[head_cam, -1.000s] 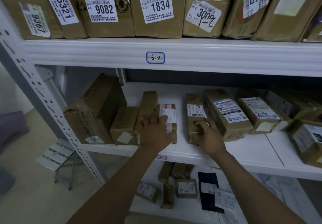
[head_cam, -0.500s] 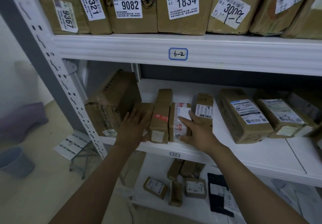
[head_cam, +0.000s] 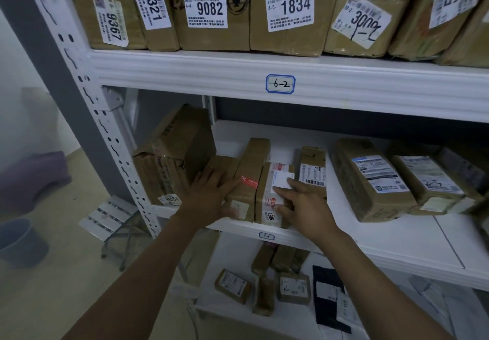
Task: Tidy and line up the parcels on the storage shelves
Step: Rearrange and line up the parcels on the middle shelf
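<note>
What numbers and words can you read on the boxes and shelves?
"9367": label on the far-left top box
"6321": tilted label
"9082": box label
"1834": box label
"6-2": upper shelf tag
"6-1": lower shelf tag
"1205": parcel under the right hand
Small print, barcodes and the handwritten label: unreadable.

Head view looks forward and down, close to the shelves [head_cam: 264, 72].

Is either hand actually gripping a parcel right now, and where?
Neither grips: left hand lies flat on small parcels; right hand presses the 1205 parcel on its labelled face.
</note>
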Demonstrator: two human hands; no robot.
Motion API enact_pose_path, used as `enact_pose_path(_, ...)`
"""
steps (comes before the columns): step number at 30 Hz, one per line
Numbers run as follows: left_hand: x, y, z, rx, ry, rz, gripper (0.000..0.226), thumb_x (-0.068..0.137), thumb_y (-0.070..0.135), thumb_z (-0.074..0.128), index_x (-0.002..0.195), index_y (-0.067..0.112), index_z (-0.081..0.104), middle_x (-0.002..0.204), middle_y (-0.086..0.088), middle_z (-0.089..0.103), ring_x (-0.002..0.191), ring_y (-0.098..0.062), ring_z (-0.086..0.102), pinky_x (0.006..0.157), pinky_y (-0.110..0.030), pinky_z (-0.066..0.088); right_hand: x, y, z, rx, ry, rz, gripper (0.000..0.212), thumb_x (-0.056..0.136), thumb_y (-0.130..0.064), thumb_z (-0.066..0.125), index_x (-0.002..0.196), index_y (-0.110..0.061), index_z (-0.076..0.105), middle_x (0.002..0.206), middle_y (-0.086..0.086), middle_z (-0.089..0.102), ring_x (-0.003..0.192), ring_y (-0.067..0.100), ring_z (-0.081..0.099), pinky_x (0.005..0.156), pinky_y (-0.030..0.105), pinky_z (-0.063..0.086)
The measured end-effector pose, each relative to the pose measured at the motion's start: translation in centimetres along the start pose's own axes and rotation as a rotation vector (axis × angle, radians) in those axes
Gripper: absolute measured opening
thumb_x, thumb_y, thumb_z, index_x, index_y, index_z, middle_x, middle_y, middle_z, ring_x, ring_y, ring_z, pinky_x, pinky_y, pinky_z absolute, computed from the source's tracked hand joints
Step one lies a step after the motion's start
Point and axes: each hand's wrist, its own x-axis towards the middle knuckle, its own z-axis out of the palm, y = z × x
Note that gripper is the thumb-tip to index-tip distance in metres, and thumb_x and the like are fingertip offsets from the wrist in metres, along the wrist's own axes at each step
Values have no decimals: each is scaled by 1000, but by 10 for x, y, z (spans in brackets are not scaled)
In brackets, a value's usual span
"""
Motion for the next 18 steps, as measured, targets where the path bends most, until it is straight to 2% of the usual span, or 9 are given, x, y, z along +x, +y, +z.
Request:
enact_pose_path(2,2,7,-1,-6,48,-26,81,70,63,67,141,34,39,138,-17,49,130,-46,41,102,-65,34,0,6,-3,39,-22,-15,50,94,-45,54,142,-34,44,157,-5,26,142,15,30,113,34,29)
enact_pose_path(4,3,14,1,-5,93,-41,82,67,57,76,139,27,47,136,-20,51,127,-46,45,102,-63,32,-3,16,-9,207,26,6,48,92,-46,57,138,-32,51,151,-6,38,137,14,35,113,35,30)
enact_pose_path(5,4,17,1,-5,111,-38,83,67,58,75,138,25,47,135,-20,52,124,-45,48,102,-61,32,-4,22,-12,275,90,29,46,92,-46,57,135,-30,54,146,-5,45,134,14,39,112,34,31)
enact_pose_path(7,7,29,-3,-45,152,8,83,71,61,67,139,20,44,137,-17,51,123,-40,51,103,-56,36,-6,35,-15,243,173,89,41,94,-41,55,132,-26,57,142,-1,49,132,16,41,109,30,29)
enact_pose_path(10,15,60,-9,-203,122,117,82,82,54,64,150,27,27,152,-6,29,137,-27,31,110,-48,34,-11,48,-9,140,6,152,45,97,-41,50,140,-28,48,157,2,28,144,16,23,112,27,22)
enact_pose_path(12,22,77,-4,-186,121,169,79,84,55,60,151,35,22,158,-3,17,142,-26,18,114,-49,25,-15,51,-4,170,-45,167,49,96,-45,50,142,-30,44,160,-1,15,146,13,18,113,25,20)
enact_pose_path(14,25,86,3,-139,129,204,75,82,56,62,147,37,31,158,-1,23,144,-28,20,113,-52,18,-19,53,-5,179,-10,190,50,93,-50,53,139,-32,46,161,-5,14,144,12,23,110,25,25)
enact_pose_path(16,27,91,7,-104,139,202,72,75,50,72,140,35,45,150,-3,41,137,-31,38,107,-56,29,-23,55,-10,154,23,241,51,88,-56,56,134,-35,50,159,-8,17,139,14,33,103,27,33)
enact_pose_path(18,29,93,8,-122,168,161,69,75,44,75,138,34,48,147,-3,44,134,-32,42,107,-55,29,-26,56,-14,120,46,289,53,84,-60,59,129,-35,52,155,-9,22,130,18,43,94,28,39)
